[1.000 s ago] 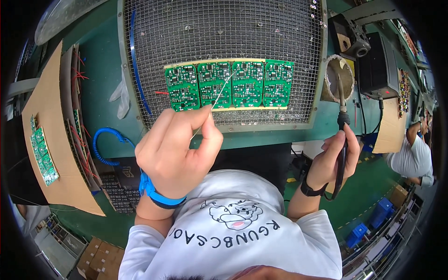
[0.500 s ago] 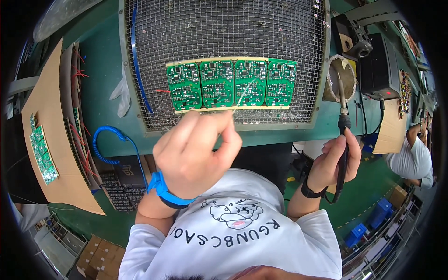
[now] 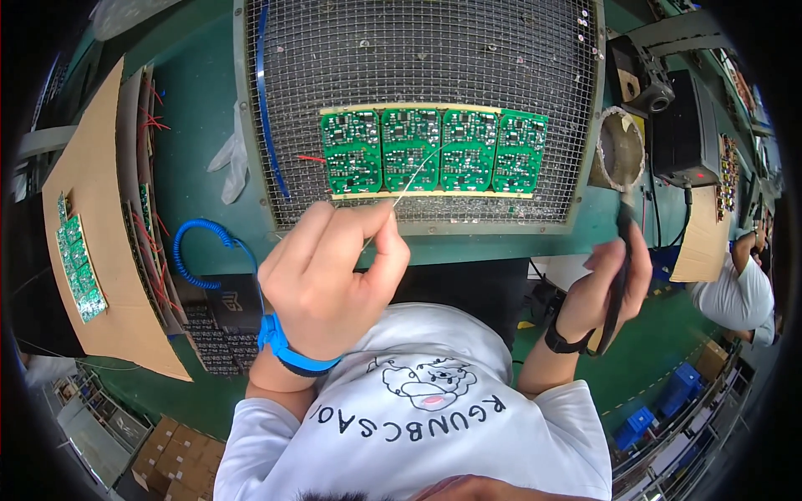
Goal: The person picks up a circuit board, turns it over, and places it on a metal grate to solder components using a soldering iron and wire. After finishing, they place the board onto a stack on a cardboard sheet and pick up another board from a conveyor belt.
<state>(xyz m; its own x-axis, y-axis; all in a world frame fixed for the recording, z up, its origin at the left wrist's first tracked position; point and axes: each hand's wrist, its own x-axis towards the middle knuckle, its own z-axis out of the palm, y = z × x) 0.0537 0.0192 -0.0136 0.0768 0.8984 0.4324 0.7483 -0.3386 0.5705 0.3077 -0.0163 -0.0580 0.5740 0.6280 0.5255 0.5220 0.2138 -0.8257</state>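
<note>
My left hand (image 3: 330, 271) pinches a thin, pale solder wire (image 3: 414, 177) between thumb and forefinger. Its free end reaches up over the panel of green circuit boards (image 3: 409, 159), near the gap between the middle boards. I cannot tell whether it touches. The panel lies on a wire-mesh work surface (image 3: 359, 67), with pale strips along its long edges and a red wire (image 3: 311, 158) at its left end. On the right, my right hand (image 3: 603, 288) is closed around the dark handle of a soldering iron (image 3: 623, 224). The iron is motion-blurred, its front end by the round holder (image 3: 598, 163).
A blue strip (image 3: 264, 100) lies along the mesh's left side. A coiled blue cord (image 3: 177, 250) runs to my left wristband. Cardboard (image 3: 125, 259) bearing more boards stands left. A black box (image 3: 693, 134) with a red light stands right. Another person (image 3: 739, 288) is at far right.
The view has shifted slightly. My left hand has drawn left relative to the boards, taking the solder wire with it. The soldering iron's front end has come back from the holder's opening and blurs.
</note>
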